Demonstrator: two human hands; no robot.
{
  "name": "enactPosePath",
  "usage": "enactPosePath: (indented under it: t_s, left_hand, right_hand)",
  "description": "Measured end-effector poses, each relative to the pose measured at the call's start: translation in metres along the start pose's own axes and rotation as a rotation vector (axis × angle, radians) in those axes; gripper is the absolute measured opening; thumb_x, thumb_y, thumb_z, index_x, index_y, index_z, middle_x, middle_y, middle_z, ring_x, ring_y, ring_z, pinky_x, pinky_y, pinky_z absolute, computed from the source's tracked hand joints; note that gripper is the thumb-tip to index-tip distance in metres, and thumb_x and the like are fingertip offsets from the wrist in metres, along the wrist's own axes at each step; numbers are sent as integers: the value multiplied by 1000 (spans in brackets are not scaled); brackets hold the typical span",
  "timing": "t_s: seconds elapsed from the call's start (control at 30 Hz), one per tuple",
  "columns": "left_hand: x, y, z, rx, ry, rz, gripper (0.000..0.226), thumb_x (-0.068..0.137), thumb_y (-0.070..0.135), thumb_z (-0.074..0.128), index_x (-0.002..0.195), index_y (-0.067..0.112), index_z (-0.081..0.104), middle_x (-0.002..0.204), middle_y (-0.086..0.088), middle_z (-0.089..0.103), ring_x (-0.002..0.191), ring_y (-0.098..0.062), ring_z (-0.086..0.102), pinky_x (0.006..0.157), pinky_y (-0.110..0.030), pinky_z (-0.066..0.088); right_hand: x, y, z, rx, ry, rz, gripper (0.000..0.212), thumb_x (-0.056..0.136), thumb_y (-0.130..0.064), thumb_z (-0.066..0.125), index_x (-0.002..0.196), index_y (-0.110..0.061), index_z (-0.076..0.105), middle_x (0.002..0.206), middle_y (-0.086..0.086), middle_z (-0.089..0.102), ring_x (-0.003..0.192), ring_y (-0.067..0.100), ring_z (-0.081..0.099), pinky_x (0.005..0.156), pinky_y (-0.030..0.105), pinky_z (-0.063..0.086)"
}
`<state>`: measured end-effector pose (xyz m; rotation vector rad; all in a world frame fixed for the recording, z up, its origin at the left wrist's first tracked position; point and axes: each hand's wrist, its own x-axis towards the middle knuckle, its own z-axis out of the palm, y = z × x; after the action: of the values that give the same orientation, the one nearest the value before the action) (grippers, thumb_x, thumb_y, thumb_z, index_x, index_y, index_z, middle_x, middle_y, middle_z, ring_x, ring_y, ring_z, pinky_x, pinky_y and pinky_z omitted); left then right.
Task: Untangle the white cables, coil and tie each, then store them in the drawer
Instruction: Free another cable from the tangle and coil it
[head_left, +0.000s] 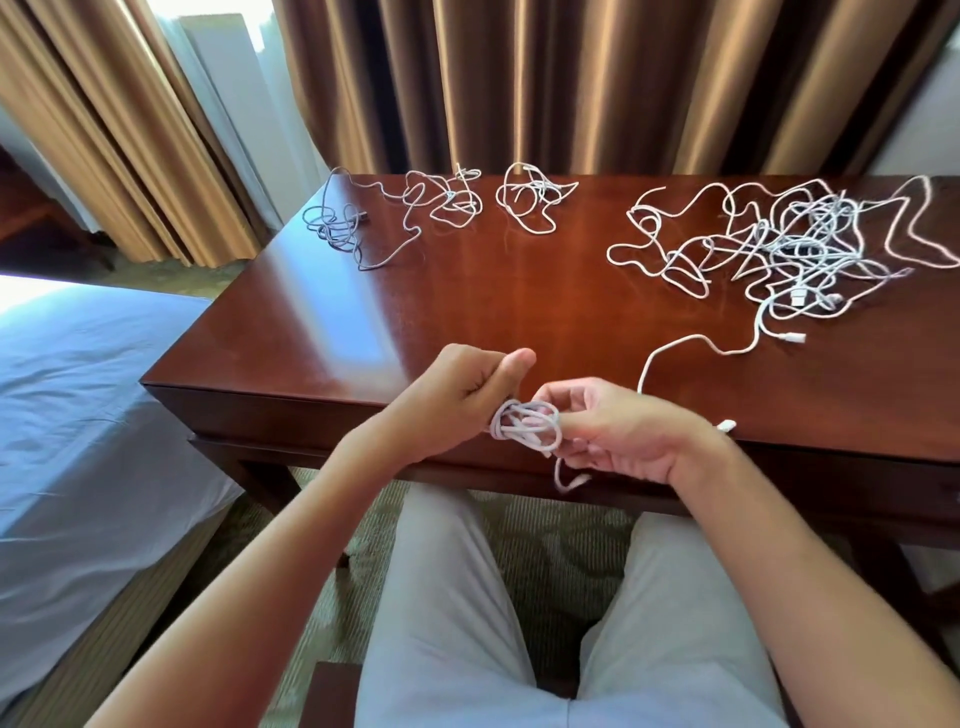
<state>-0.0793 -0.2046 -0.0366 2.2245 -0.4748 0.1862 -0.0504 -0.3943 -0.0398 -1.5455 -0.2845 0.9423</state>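
A small coil of white cable (527, 428) hangs between my two hands just in front of the wooden desk (467, 296). My left hand (467, 400) grips the coil's left side with curled fingers, thumb raised. My right hand (613, 431) pinches its right side, and a short loose end dangles below. A big tangle of white cables (779, 249) covers the desk's right half, with one strand trailing toward my right wrist. Two loose cables (530, 200) (447, 200) and a greyish one (337, 228) lie at the back left.
Brown curtains (519, 78) hang behind the desk. A bed with a white sheet (78, 389) stands to the left. My legs in light trousers (519, 623) are under the desk's front edge, above a patterned carpet.
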Motion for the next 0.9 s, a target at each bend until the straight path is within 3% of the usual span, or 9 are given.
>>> enactPosePath:
  t_s: [0.13,0.2,0.27,0.4,0.53,0.63,0.73,0.87,0.9]
  left_hand:
    - [0,0,1,425,-117,39,51,108,36,36,61,16,43,50,6,38,56,-19,36,59,-27,28]
    - [0,-3,2,536,-119,11,43,107,40,34,71,20,47,58,-3,47,61,-33,50,59,-36,36]
    - [0,-3,4,637,-126,49,32,108,37,36,78,27,38,58,-4,42,60,-41,53,55,-43,41]
    - [0,-4,16,783,-152,45,37,110,34,25,83,20,45,59,2,28,66,-40,58,55,-42,39]
    - [-1,-6,21,827,-22,-41,33,108,29,28,108,12,56,71,-8,53,76,-40,64,58,-43,39]
    - [2,-9,20,778,198,-74,45,109,27,28,89,8,63,65,-17,61,64,-46,63,51,-43,41]
    - [9,-14,21,715,413,-60,51,103,25,37,60,6,57,44,-20,52,40,-45,54,38,-34,33]
    - [8,-17,25,529,534,-32,47,102,23,40,60,7,53,41,-15,49,38,-39,50,38,-33,38]
    - [7,-17,26,450,564,-27,46,103,20,44,59,8,50,40,-9,45,36,-26,46,41,-31,36]
  right_hand:
    - [-1,-15,1,-136,173,-32,24,99,5,51,84,-14,51,64,2,51,48,5,45,43,14,35]
    - [-1,-17,7,-352,287,-85,21,98,1,51,87,-17,55,65,-3,56,57,9,49,53,20,42]
    - [0,-16,14,-593,379,-144,19,95,-5,53,92,-24,56,72,-7,66,65,11,55,61,27,43]
    - [2,-16,25,-818,541,-233,22,87,-7,58,94,-27,61,86,-3,71,86,19,67,77,39,57]
    - [1,-7,45,-805,697,-394,20,92,-7,59,106,-21,64,96,3,73,94,25,69,83,43,56]
    - [6,6,57,-673,823,-569,22,93,-3,63,112,-14,65,100,3,69,91,21,70,81,43,59]
    - [8,18,66,-216,893,-618,20,94,-2,67,110,-13,63,95,-3,67,83,8,74,77,26,60]
    - [8,28,77,229,816,-544,7,96,-4,65,102,-8,64,90,6,74,75,19,76,65,31,60]
    - [7,28,77,284,796,-528,4,96,-5,65,100,-7,64,86,6,75,70,19,75,58,29,58]
